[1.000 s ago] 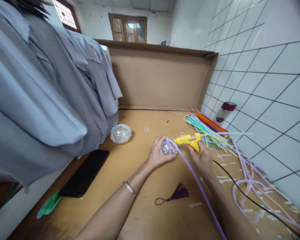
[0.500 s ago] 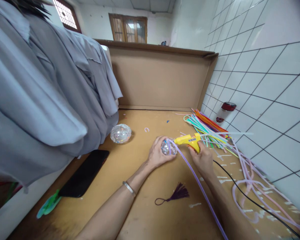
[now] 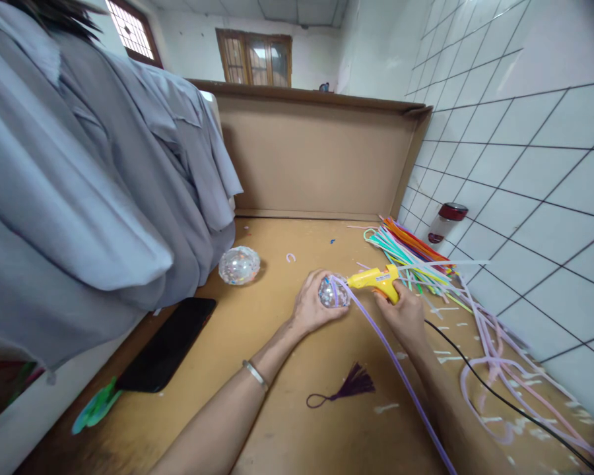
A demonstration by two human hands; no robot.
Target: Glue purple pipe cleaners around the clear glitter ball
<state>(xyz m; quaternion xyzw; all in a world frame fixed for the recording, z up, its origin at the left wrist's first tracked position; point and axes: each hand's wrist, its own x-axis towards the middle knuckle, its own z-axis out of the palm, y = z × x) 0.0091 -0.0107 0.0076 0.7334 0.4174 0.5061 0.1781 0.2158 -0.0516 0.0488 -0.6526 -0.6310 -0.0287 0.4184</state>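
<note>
My left hand [image 3: 313,302] is wrapped round a clear faceted ball [image 3: 332,295] just above the table. A purple pipe cleaner [image 3: 383,338] lies against the ball's top and trails down toward me past my right forearm. In my right hand [image 3: 404,313] is a yellow hot glue gun [image 3: 375,280], fingers round its handle. Its nozzle points left at the ball's upper right side, by the pipe cleaner; whether it touches cannot be made out. A pale glue stick [image 3: 440,264] sticks out of the gun's back.
Another clear ball [image 3: 239,265] and a black phone [image 3: 168,344] lie on the left. A dark purple tassel [image 3: 350,384] lies in front. Coloured pipe cleaners [image 3: 410,247] are heaped at the right, near a red-lidded jar [image 3: 447,222]. The gun's black cord [image 3: 495,389] runs right.
The glue gun has shifted very slightly right in my right hand, its nozzle a little back from the ball. My left hand and the ball stay almost still.
</note>
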